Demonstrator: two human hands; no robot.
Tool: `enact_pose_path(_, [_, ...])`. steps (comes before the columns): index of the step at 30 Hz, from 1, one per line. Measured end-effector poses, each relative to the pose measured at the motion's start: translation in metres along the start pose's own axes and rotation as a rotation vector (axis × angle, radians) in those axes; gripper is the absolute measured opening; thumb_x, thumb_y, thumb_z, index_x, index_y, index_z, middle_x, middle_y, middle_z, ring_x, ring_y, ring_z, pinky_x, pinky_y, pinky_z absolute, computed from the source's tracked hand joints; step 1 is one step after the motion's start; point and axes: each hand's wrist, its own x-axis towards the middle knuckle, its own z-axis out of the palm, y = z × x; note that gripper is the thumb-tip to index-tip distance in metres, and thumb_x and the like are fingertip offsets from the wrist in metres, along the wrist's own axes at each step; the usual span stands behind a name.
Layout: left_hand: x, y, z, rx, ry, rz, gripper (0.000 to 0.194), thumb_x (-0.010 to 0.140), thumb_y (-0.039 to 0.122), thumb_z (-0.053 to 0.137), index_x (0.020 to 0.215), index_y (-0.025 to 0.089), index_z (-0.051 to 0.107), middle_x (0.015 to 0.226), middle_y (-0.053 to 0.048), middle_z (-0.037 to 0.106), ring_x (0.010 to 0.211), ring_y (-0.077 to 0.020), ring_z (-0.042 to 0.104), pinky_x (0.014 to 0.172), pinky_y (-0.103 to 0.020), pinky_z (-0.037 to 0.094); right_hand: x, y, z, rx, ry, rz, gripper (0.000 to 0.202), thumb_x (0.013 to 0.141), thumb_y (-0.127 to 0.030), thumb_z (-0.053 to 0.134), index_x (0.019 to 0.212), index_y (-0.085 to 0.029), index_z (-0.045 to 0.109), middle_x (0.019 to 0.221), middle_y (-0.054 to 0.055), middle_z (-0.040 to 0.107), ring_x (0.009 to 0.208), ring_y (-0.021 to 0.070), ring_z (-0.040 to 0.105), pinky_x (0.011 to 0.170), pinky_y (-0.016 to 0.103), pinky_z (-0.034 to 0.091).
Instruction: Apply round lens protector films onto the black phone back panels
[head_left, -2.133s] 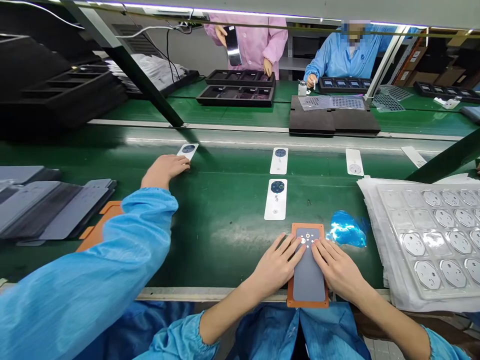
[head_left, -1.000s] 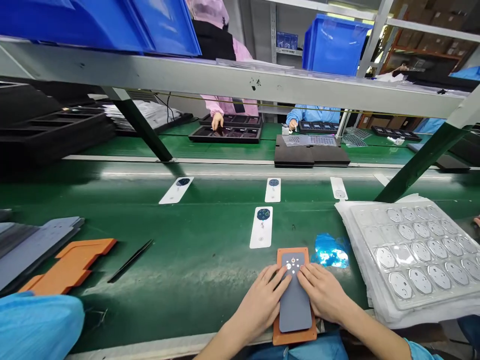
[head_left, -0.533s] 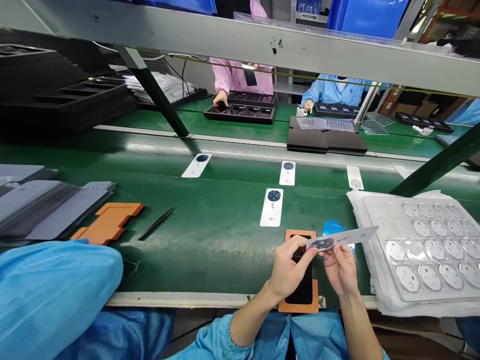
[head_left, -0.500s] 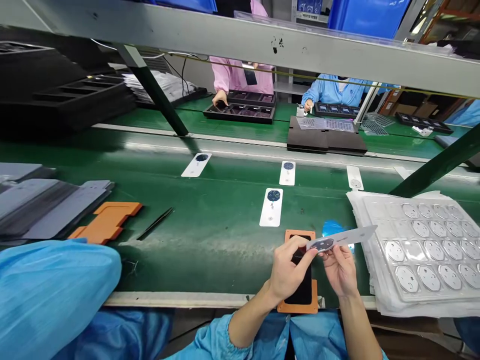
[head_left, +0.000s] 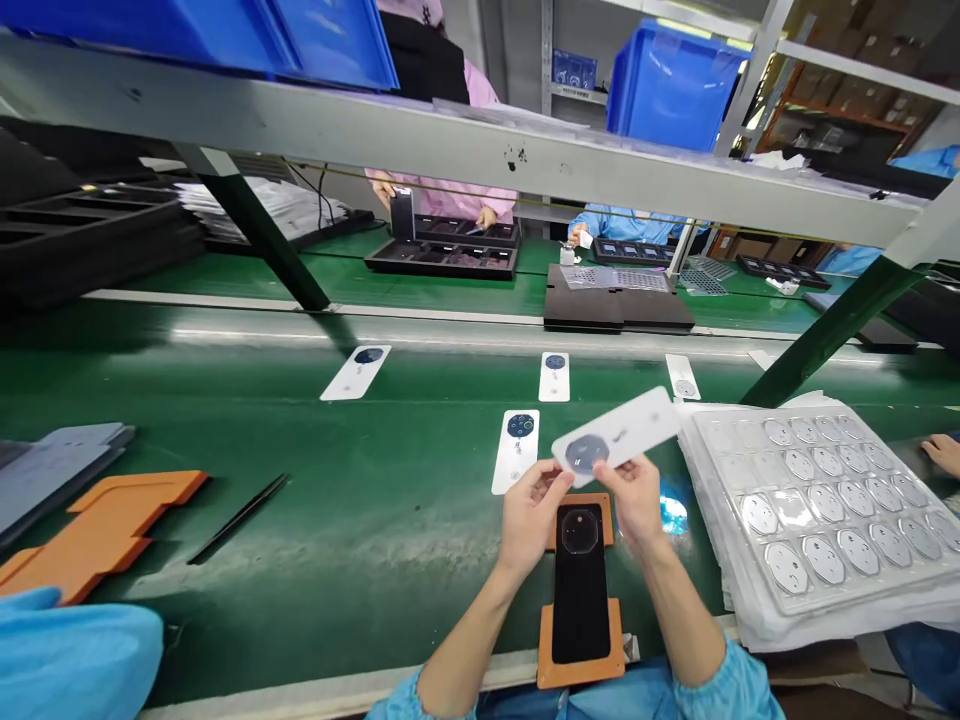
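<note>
A white card (head_left: 636, 425) with a dark round camera print is held tilted over the work surface. My left hand (head_left: 531, 515) pinches its lower left corner. My right hand (head_left: 634, 500) grips the lower edge beside the round print, thumb on the face. Below the hands, a black phone back (head_left: 580, 590) with a round camera area lies in an orange fixture (head_left: 618, 640). Just behind my left hand another printed card (head_left: 516, 452) lies flat. A blue shiny film (head_left: 673, 512) is right of my right hand.
Clear tray (head_left: 821, 590) of round pieces at right; more cards (head_left: 356, 373) (head_left: 554, 377) behind. Black tweezers (head_left: 238, 518) and another orange fixture (head_left: 112, 530) lie left. A slanted green post (head_left: 832, 330) and overhead rail (head_left: 600, 160) cross ahead. People sit opposite; a blue sleeve (head_left: 79, 650) is near left.
The view has shifted. The card has been raised and turned so its printed face shows more. My hands no longer cover the phone back. The person opposite in pink now holds up a dark object.
</note>
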Motion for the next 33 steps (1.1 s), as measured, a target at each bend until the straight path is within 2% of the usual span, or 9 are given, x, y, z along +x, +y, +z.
enact_pose_path(3, [0.027,-0.014,-0.017,0.096,-0.008,0.010,0.043,0.080,0.044,0.071,0.111,0.014,0.067,0.097,-0.009,0.072,0.090,-0.0199,0.068,0.085,-0.032,0.053,0.065,-0.015,0.002,-0.213,0.006,0.049,0.038,0.077,-0.044,0.073,0.101,-0.017,0.062,0.105,0.009,0.073,0.095,0.0198,0.068,0.084,0.035,0.057])
enact_pose_path(8, [0.043,-0.044,-0.033,0.221,0.130,0.029,0.037,0.080,0.051,0.067,0.089,0.015,0.071,0.085,-0.008,0.072,0.080,-0.0204,0.067,0.079,-0.032,0.053,0.123,0.004,0.015,-0.575,-0.121,0.218,0.028,0.077,-0.035,0.072,0.091,-0.014,0.060,0.088,0.010,0.071,0.088,0.0223,0.069,0.081,0.038,0.056])
enact_pose_path(16, [0.042,-0.045,-0.043,0.403,0.114,0.220,0.033,0.090,0.048,0.058,0.084,0.019,0.072,0.084,-0.006,0.074,0.076,-0.0205,0.068,0.070,-0.029,0.053,0.190,0.041,0.110,-1.171,-0.046,0.292,0.090,0.058,-0.034,0.091,0.132,-0.011,0.045,0.147,0.028,0.036,0.139,0.0425,0.033,0.101,0.060,0.042])
enact_pose_path(19, [0.042,-0.046,-0.047,0.456,0.127,0.287,0.031,0.093,0.045,0.056,0.086,0.019,0.072,0.085,-0.007,0.074,0.077,-0.0214,0.069,0.072,-0.030,0.054,0.200,0.037,0.124,-1.291,-0.034,0.401,0.081,0.070,-0.039,0.087,0.135,-0.013,0.047,0.144,0.023,0.042,0.129,0.0385,0.046,0.094,0.059,0.049])
enact_pose_path(23, [0.045,-0.049,-0.053,0.546,0.154,0.374,0.027,0.096,0.040,0.053,0.090,0.020,0.070,0.087,-0.007,0.073,0.078,-0.0225,0.069,0.076,-0.034,0.056,0.196,0.013,0.118,-1.407,-0.146,0.380,0.040,0.094,-0.037,0.064,0.128,-0.018,0.057,0.129,0.010,0.058,0.108,0.0233,0.062,0.091,0.045,0.055])
enact_pose_path(26, [0.049,-0.044,-0.060,0.689,0.275,0.536,0.025,0.096,0.036,0.053,0.109,0.019,0.066,0.105,-0.012,0.069,0.099,-0.0265,0.067,0.088,-0.042,0.055,0.177,-0.017,0.109,-1.474,-0.304,0.206,0.033,0.096,-0.035,0.062,0.122,-0.016,0.060,0.122,0.010,0.062,0.105,0.0227,0.063,0.089,0.042,0.055])
enact_pose_path(29, [0.052,-0.033,-0.065,0.915,0.411,0.656,0.050,0.093,0.038,0.058,0.137,0.013,0.051,0.137,-0.024,0.053,0.131,-0.0380,0.048,0.101,-0.058,0.045,0.127,-0.047,0.091,-1.496,-0.466,-0.004,0.017,0.093,-0.023,0.061,0.108,-0.016,0.065,0.115,0.011,0.065,0.109,0.0248,0.061,0.093,0.040,0.048])
enact_pose_path(31, [0.048,-0.026,-0.064,1.025,0.335,0.731,0.053,0.092,0.036,0.060,0.139,0.014,0.049,0.140,-0.025,0.052,0.135,-0.0415,0.045,0.103,-0.063,0.040,0.079,-0.065,0.069,-1.498,-0.621,-0.133,0.011,0.089,-0.018,0.063,0.099,-0.019,0.067,0.110,0.008,0.067,0.108,0.0233,0.060,0.094,0.037,0.044])
enact_pose_path(33, [0.041,-0.025,-0.060,0.990,0.066,0.836,0.034,0.095,0.029,0.054,0.128,0.020,0.060,0.125,-0.016,0.066,0.119,-0.0344,0.060,0.101,-0.054,0.046,0.030,-0.081,0.042,-1.528,-0.819,-0.369,0.011,0.089,-0.018,0.061,0.098,-0.022,0.067,0.104,0.006,0.067,0.100,0.0202,0.060,0.090,0.035,0.043])
